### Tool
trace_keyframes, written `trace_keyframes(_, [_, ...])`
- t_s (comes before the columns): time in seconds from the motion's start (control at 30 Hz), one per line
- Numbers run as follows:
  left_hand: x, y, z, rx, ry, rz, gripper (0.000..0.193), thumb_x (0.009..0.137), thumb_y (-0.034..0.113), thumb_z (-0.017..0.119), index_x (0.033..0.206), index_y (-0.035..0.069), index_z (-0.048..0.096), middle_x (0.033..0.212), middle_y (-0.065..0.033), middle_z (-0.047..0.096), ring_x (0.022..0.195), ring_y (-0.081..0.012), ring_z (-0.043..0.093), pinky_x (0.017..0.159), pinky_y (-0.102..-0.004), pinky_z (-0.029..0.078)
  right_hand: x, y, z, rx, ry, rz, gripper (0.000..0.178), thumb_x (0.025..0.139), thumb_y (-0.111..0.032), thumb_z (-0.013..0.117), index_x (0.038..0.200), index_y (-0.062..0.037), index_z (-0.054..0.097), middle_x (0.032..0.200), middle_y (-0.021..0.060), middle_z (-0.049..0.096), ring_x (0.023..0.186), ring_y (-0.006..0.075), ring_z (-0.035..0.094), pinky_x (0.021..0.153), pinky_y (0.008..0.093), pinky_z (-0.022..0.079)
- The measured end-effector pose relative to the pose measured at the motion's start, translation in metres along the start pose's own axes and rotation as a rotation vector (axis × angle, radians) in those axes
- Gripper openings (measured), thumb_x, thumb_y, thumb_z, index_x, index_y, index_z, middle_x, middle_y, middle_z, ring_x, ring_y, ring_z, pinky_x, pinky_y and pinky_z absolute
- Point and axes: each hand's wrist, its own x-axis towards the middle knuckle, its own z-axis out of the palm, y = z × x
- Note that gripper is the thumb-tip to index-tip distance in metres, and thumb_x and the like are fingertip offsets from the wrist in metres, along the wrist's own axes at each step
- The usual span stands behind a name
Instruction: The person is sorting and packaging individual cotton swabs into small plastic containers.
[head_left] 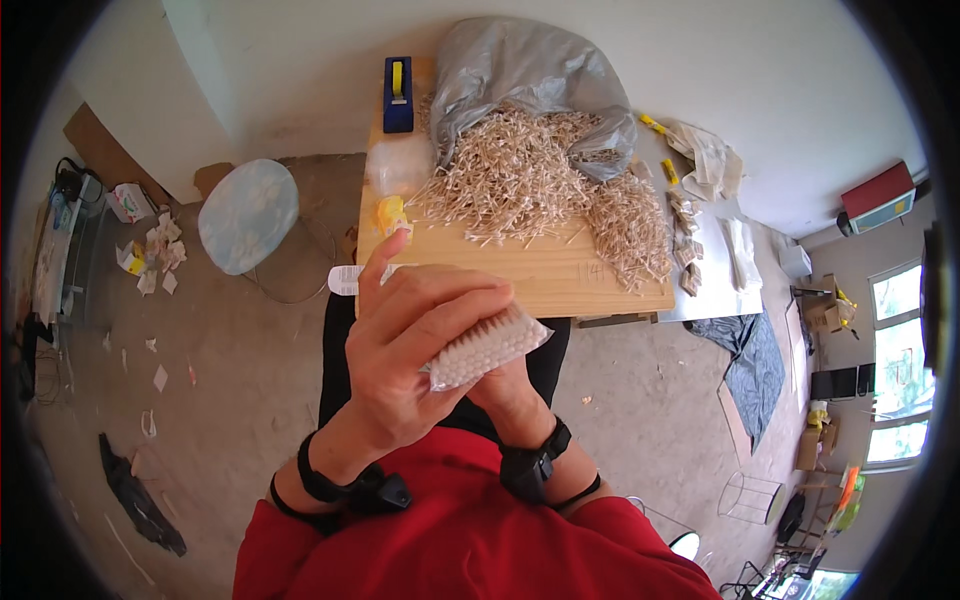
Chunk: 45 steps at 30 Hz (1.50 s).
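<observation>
Wooden tabletop (520,268), spiky swab heap (515,175). Your curled left hand (395,335) grips a clear packet (490,352); right hand (510,397) beneath, hold unclear.

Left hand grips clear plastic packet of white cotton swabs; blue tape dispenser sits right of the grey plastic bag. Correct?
No: the head view shows the blue tape dispenser left of the grey plastic bag. The left hand does grip the clear packet.

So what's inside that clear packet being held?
White swabs show, packed together, through the packet. The left hand covers part of it; its underside, by the right hand, is hidden.
</observation>
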Motion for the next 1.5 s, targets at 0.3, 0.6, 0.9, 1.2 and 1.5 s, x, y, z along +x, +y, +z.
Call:
trace_keyframes(0.3, [-0.001,0.016,-0.017,0.094,-0.055,0.137,0.038,0.078,0.022,0.079,0.108,0.0,0.07,0.104,-0.0111,0.071,0.096,-0.0248,0.068,0.114,-0.0568,0.027,-0.016,0.0,0.012,-0.692,-0.021,-0.176,0.022,0.096,-0.018,0.067,0.116,-0.009,0.063,0.107,0.0006,0.067,0.099,0.0086,0.063,0.085,0.0256,0.053])
trace_keyframes(0.6, [-0.001,0.006,-0.022,0.129,-0.095,0.078,0.048,0.088,0.04,0.069,0.112,-0.003,0.069,0.106,-0.0136,0.071,0.101,-0.0273,0.067,0.115,-0.0572,0.022,-0.004,-0.006,0.026,0.043,-0.004,-0.06,0.024,0.097,-0.011,0.063,0.12,-0.0045,0.062,0.111,0.0032,0.068,0.1,0.0094,0.064,0.086,0.0262,0.053])
trace_keyframes(0.9, [-0.056,-0.108,0.019,-0.325,-0.027,-0.8,0.049,0.082,0.007,0.075,0.126,-0.005,0.057,0.118,-0.0123,0.065,0.097,-0.0196,0.065,0.087,-0.0288,0.05,0.029,-0.016,-0.059,-1.061,0.181,0.03,0.018,0.091,0.002,0.059,0.108,-0.0031,0.06,0.089,0.0091,0.064,0.077,0.0205,0.064,0.067,0.0315,0.053])
trace_keyframes(1.2, [-0.06,-0.165,0.094,0.043,-0.425,-0.52,0.034,0.082,0.006,0.075,0.115,0.002,0.066,0.108,-0.0085,0.064,0.078,-0.0156,0.062,0.071,-0.0291,0.051,0.051,0.045,-0.144,-1.411,-0.145,-0.21,0.024,0.081,0.002,0.057,0.103,-0.0031,0.063,0.093,0.012,0.059,0.088,0.0316,0.064,0.069,0.0378,0.054])
trace_keyframes(1.5, [-0.086,-0.198,0.111,-0.092,-0.332,-0.63,0.011,0.085,0.005,0.073,0.095,0.001,0.073,0.097,-0.006,0.065,0.078,-0.0133,0.063,0.069,-0.0276,0.05,0.036,0.088,-0.164,-0.89,0.245,0.039,0.014,0.085,-0.002,0.069,0.098,0.0004,0.068,0.091,0.0137,0.065,0.079,0.0266,0.067,0.067,0.0375,0.054])
